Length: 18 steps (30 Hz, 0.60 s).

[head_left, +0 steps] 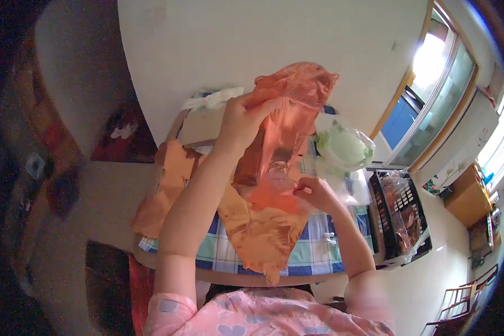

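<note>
My left hand point(242, 124) grips the upper part of a shiny orange foil sheet point(288, 126), which is raised and crumpled at its top. The fingers of my right hand point(315, 193) are pinched at the sheet's lower right edge, where a thin, see-through part shows. Beneath lies a flat orange foil piece point(263, 238) with a small tab hanging at the table's near edge; it looks like an uninflated foil balloon. More flat orange foil pieces point(165, 196) are spread to the left, partly behind my left forearm.
A checked blue, green and white cloth point(313, 252) covers the table. A pale green plastic bag point(346, 147) sits at the back right, and a white plastic bundle point(213, 99) at the back left. Right of the table stands a black crate point(402, 210) holding orange foil and clear plastic.
</note>
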Motion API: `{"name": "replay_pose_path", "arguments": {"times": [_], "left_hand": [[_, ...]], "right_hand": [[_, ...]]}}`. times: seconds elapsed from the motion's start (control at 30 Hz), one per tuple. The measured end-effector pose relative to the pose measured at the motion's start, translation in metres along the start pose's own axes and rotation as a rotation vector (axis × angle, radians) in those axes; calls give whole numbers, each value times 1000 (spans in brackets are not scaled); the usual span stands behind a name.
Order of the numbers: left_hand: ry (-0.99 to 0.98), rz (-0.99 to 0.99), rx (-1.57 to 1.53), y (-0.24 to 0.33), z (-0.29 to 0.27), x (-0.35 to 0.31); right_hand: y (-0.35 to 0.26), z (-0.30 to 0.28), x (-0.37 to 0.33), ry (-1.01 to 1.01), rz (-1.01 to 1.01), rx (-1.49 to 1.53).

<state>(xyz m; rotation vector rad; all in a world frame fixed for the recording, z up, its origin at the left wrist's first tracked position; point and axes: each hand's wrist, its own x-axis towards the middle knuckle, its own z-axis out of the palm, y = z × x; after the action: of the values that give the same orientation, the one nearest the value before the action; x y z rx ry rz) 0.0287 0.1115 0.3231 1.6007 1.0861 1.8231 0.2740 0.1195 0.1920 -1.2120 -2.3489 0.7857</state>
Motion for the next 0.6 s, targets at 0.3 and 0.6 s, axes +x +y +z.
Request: {"name": "replay_pose_path", "arguments": {"times": [0.3,0.6], "left_hand": [[-72,-225,151,30,-1,-3],[-112,-276,96,32,0,-4]], "right_hand": [[-46,-27,22,420,-240,716],[-107,-71,49,672,-311,673]]}}
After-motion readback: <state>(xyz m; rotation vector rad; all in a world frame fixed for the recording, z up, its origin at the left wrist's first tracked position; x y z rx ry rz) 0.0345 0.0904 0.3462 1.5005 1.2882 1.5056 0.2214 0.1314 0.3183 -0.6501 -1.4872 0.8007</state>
